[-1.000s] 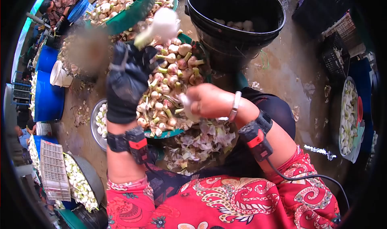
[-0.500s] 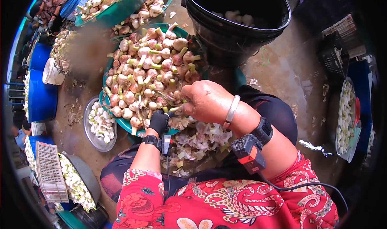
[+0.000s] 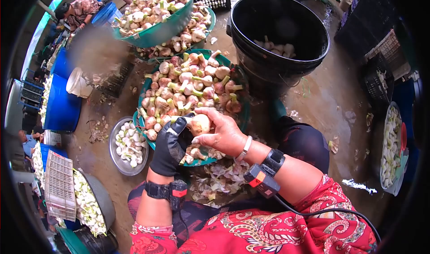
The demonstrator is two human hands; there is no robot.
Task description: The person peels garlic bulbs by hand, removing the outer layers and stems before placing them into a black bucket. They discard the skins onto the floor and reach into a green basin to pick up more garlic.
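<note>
Between my two hands is a garlic bulb (image 3: 200, 125) with its cut stem pointing left. My left hand (image 3: 169, 149), in a black glove, closes around the stem side. On the bulb's right side, the fingers and thumb of my bare right hand (image 3: 219, 133) grip it. Just beyond is a green basin (image 3: 245, 108) heaped with unpeeled garlic bulbs (image 3: 179, 90), the held bulb being above its near edge. Loose garlic skins (image 3: 219, 180) lie below my hands. Left of the basin, a metal bowl (image 3: 113, 152) holds peeled white garlic.
A large black bucket (image 3: 255, 57) with some bulbs inside stands at the back right. Another green basin (image 3: 154, 38) of garlic is behind. Blue tubs (image 3: 65, 104) and a crate (image 3: 60, 184) line the left; a tray of peeled garlic (image 3: 389, 151) is right. A person (image 3: 83, 10) bends far left.
Both hands have risen from the basin's near edge, and a garlic bulb is now held up between them. The view has shifted, so the surroundings appear farther right.
</note>
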